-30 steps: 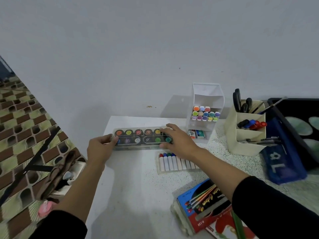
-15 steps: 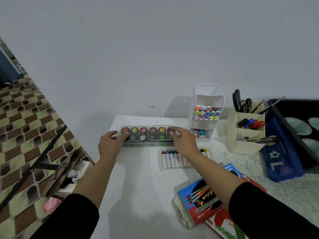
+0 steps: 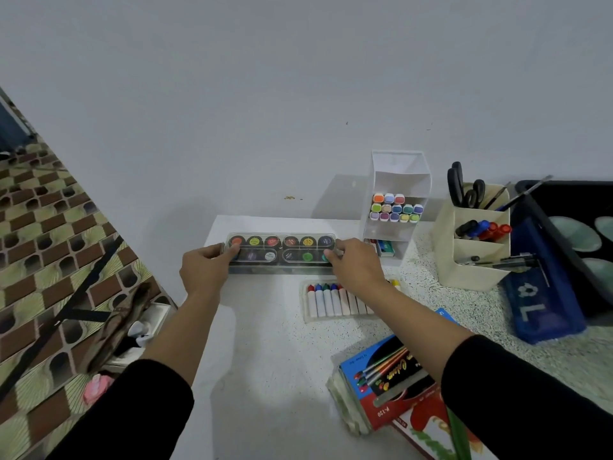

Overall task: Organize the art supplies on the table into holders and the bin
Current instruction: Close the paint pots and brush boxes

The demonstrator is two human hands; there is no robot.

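Entry: two arms in black sleeves.
We are logging a plain black left sleeve [image 3: 132, 410] and a matching black right sleeve [image 3: 524, 393], both matte cloth, each ending partway up the forearm; the left hand [image 3: 204, 272] and right hand [image 3: 356, 270] are showing bare.

- One view only: wide-angle camera worn on the person's head.
- Faces forward and down across the counter [image 3: 265, 343] to the wall [image 3: 298, 94].
- Near: left hand [image 3: 204, 272] and right hand [image 3: 356, 268] sit mid-frame.

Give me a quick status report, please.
Left hand and right hand grip paint set by its ends. Set level, far edge of table. Crayon tray under right wrist.
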